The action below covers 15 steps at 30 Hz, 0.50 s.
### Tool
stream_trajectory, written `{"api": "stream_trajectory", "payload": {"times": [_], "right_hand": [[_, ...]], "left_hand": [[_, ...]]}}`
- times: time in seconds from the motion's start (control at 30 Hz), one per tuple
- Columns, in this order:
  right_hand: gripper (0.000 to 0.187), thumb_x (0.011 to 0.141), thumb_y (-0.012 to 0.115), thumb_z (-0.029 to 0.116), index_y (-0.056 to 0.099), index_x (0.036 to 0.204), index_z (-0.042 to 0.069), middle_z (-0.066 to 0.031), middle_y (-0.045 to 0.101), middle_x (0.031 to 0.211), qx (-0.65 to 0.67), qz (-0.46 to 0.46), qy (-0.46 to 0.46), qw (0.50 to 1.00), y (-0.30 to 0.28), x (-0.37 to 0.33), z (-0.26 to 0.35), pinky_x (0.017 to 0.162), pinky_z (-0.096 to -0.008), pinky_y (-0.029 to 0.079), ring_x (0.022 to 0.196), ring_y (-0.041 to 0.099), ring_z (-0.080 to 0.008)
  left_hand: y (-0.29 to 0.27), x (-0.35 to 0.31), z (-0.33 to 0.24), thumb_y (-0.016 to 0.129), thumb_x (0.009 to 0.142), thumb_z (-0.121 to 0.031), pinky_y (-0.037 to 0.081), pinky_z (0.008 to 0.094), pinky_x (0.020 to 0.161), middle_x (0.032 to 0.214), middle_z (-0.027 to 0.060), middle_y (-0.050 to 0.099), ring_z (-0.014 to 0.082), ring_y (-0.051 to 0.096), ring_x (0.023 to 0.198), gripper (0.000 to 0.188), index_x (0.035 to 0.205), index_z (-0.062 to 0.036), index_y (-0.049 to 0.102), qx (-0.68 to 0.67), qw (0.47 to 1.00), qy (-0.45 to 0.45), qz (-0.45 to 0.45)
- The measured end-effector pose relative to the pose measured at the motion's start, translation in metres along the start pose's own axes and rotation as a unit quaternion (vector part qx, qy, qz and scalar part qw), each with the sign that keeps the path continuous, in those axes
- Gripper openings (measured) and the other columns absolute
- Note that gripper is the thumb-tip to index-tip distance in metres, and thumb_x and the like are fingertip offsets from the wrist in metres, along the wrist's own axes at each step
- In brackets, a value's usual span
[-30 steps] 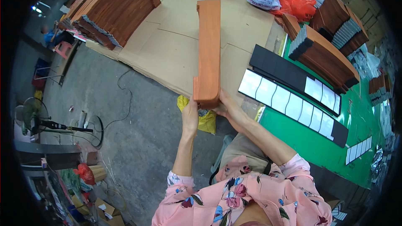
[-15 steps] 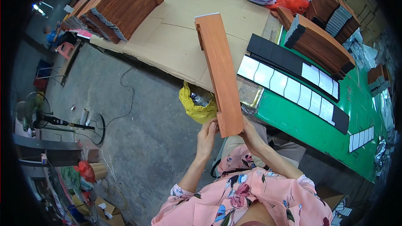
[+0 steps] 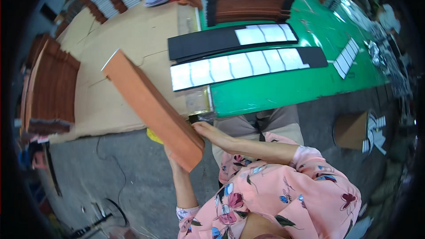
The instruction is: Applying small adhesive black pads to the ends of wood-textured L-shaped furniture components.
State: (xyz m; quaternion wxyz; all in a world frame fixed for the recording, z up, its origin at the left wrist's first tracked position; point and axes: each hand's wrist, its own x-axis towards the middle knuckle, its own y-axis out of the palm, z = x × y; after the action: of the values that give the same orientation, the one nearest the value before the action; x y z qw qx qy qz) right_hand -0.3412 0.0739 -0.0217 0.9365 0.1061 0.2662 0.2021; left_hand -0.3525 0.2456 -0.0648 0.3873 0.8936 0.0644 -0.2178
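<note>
A long reddish-brown wood-grain moulding piece slants up and left from my lap over the cardboard-covered table. Its pale far end sits above the cardboard, and the near end points toward me. My left hand is closed on its near left edge, the fingers mostly hidden beneath it. At the opposite edge, my right hand is closed on the piece, its fingertips partly out of sight. Right of the piece lie two black strips, the nearer strip bearing a row of white labels and the farther strip partly labelled.
Stacked brown mouldings stand at the table's left; another stack rests on the green surface. A small white label sheet lies at right. White and red bags sit at the back. A cardboard box with paper scraps stands low right.
My view has turned to the right. The moulding piece now tilts toward the left in the picture, still between both hands; the strips and green surface appear nearer the middle.
</note>
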Motion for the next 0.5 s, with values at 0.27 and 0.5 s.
{"api": "stream_trajectory", "payload": {"times": [0.27, 0.5], "right_hand": [[0.070, 0.089, 0.037, 0.057, 0.029, 0.137, 0.006, -0.0118, 0.039, 0.134, 0.092, 0.005, -0.021, 0.996, 0.010, 0.023, 0.017, 0.101, -0.0338, 0.027, 0.124, 0.037, -0.0191], [0.074, 0.088, 0.048, 0.050, 0.029, 0.137, -0.002, -0.0146, 0.040, 0.134, 0.138, -0.014, -0.069, 0.988, -0.001, 0.006, 0.003, 0.101, -0.0289, 0.029, 0.123, 0.039, -0.0190]], "left_hand": [[0.014, 0.018, 0.010, 0.044, 0.094, -0.036, 0.048, 0.0370, 0.087, 0.121, 0.0107, 0.050, 0.0228, 0.054, 0.104, 0.043, 0.128, -0.0101, 0.039, -0.070, 0.989, -0.061, 0.114], [0.049, -0.003, 0.044, 0.043, 0.093, -0.039, 0.048, 0.0365, 0.087, 0.121, 0.0106, 0.049, 0.0224, 0.054, 0.105, 0.047, 0.129, -0.0099, 0.038, -0.050, 0.996, -0.029, 0.069]]}}
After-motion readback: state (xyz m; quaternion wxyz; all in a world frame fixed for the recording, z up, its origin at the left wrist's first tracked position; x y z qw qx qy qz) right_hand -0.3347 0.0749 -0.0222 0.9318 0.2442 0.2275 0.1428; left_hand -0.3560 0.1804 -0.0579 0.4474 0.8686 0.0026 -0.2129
